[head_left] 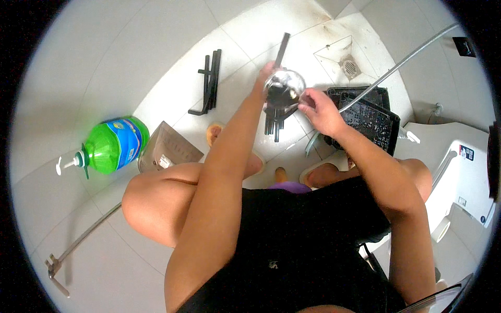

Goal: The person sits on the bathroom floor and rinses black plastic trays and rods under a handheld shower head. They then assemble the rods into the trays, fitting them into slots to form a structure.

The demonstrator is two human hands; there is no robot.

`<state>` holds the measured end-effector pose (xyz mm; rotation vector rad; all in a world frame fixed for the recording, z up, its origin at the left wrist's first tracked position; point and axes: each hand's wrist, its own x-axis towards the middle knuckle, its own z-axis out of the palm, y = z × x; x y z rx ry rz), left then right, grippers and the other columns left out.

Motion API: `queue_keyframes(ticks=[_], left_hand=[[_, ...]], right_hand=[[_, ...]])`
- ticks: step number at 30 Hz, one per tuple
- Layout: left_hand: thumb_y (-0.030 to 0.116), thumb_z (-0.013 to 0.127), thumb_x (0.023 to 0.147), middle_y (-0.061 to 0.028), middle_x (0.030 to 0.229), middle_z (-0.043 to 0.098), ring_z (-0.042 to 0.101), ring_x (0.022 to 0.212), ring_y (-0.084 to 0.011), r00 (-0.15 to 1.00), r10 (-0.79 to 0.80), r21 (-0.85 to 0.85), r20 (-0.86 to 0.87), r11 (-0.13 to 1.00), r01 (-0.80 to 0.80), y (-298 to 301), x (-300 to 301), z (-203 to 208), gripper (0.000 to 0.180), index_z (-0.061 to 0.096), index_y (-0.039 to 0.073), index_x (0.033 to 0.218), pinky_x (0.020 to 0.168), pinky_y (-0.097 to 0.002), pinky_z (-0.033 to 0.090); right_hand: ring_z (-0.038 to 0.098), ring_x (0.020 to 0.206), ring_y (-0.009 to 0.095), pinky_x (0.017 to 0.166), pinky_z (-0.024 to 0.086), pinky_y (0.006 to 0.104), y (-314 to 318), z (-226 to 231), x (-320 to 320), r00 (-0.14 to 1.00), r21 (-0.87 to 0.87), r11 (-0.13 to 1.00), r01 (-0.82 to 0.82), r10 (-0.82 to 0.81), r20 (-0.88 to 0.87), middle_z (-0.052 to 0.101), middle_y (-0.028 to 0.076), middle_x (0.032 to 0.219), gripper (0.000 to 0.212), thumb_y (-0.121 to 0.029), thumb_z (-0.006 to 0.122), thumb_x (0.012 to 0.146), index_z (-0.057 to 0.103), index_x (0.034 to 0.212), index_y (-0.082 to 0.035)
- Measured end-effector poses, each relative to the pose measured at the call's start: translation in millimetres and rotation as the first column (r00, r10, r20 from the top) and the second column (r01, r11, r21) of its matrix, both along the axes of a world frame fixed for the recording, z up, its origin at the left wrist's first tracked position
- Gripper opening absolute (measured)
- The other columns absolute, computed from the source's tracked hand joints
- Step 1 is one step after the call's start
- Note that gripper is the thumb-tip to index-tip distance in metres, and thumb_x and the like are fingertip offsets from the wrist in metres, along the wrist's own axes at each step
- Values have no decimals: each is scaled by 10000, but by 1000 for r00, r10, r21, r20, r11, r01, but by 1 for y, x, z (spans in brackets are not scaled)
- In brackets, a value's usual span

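My left hand [268, 74], partly hidden, is closed around a slim black bar [283, 48] that sticks out beyond it. In front of that hand is a round, shiny silver thing [297, 79] with a dark middle, too blurred to name. My right hand [321, 112] has its fingers bent in a pinch at the right edge of this round thing. Several black bars [276, 128] show just below it. More black bars [213, 83], one with a bent end, lie on the tiles to the left.
Black perforated trays [368, 122] rest on the right, under a metal hose [404, 63]. A floor drain [350, 68] lies far right. To my left are a green pump bottle [110, 148] and a brownish container [171, 147]. A white toilet [436, 141] stands right.
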<state>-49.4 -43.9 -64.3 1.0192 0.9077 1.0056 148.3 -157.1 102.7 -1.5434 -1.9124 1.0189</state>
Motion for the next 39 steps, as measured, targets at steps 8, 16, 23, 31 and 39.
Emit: queue_keyframes(ticks=[8,16,23,31,39], left_hand=[[148,719,897,-163,1025,651,685,856,-248,1000,-11,-356,5,934,12,5,0,42,560,509,44,1406,744,-390,588],[387,558,958,-215,1380,610,578,1295,-381,139,36,-10,-990,949,-314,-24,-96,0,555,522,86,1423,1062,-509,467],[448,628,939,-206,1326,617,584,1286,-390,176,-257,-244,-950,965,93,-52,-71,11,599,527,66,1389,1072,-506,476],[563,705,878,-230,1284,663,656,1188,-378,222,-242,-236,-944,970,54,-73,-5,-18,688,625,-18,1239,987,-485,535],[299,712,898,-167,1048,715,704,966,-295,919,97,-157,-381,973,-168,-67,-16,-128,366,684,-1,1106,838,-397,562]], right_hand=[[632,913,351,829,508,437,-9,2,-12,990,-32,992,-126,123,-65,627,163,948,238,-134,736,898,573,1034,-25],[646,971,358,880,512,429,9,3,3,990,-109,984,139,-135,48,669,193,1044,281,-197,739,918,613,1107,-32],[637,966,376,884,508,434,12,-13,2,990,-99,990,100,-89,109,658,196,1019,267,-203,737,919,607,1081,-35],[642,924,370,862,513,430,2,-8,-3,992,-43,993,106,-102,73,651,190,971,268,-178,743,904,604,1076,-27],[640,899,353,835,516,426,0,-2,3,992,-126,985,-119,123,26,644,169,948,249,-156,749,893,609,1053,-26]])
